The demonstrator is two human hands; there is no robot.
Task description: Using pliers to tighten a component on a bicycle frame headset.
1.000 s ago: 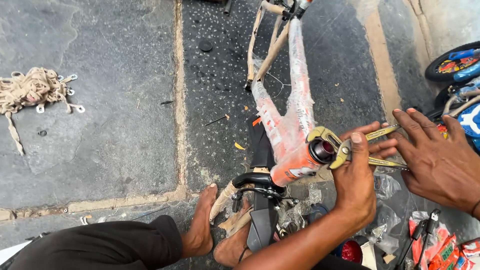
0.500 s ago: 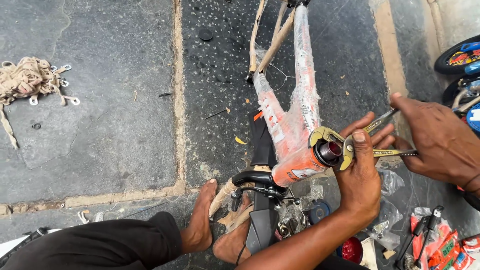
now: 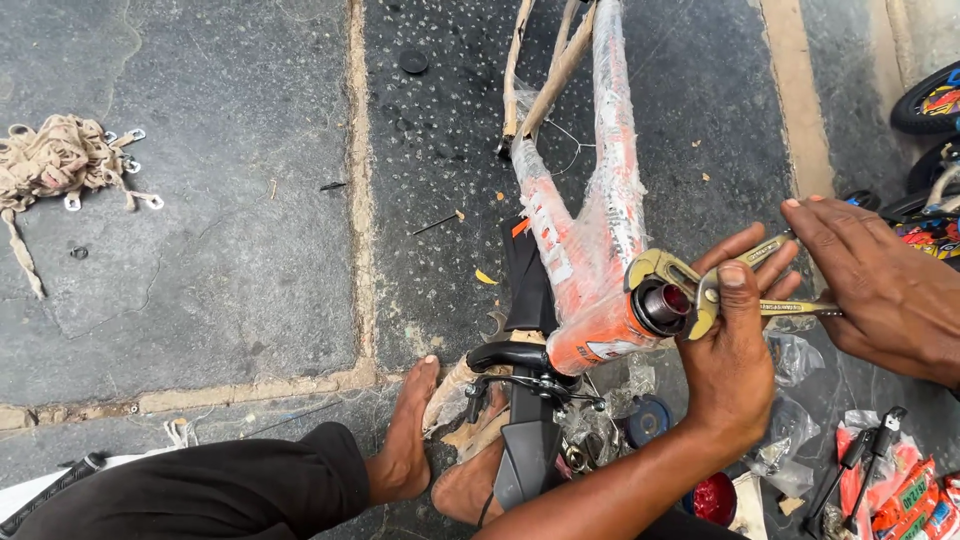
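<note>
Left hand (image 3: 735,345) gripping yellow pliers (image 3: 700,285) on orange wrapped frame (image 3: 590,250); right hand (image 3: 880,285) on handles

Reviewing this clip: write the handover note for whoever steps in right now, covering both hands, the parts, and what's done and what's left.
Left hand: grips the pliers near their jaws, at the open tube end of the plastic-wrapped orange bike frame.
Right hand: on the pliers' handles.
The frame lies on the pavement, braced by the bare feet.
Done: jaws placed around the tube's rim.
Left: working the fitting; wrap still on.
</note>
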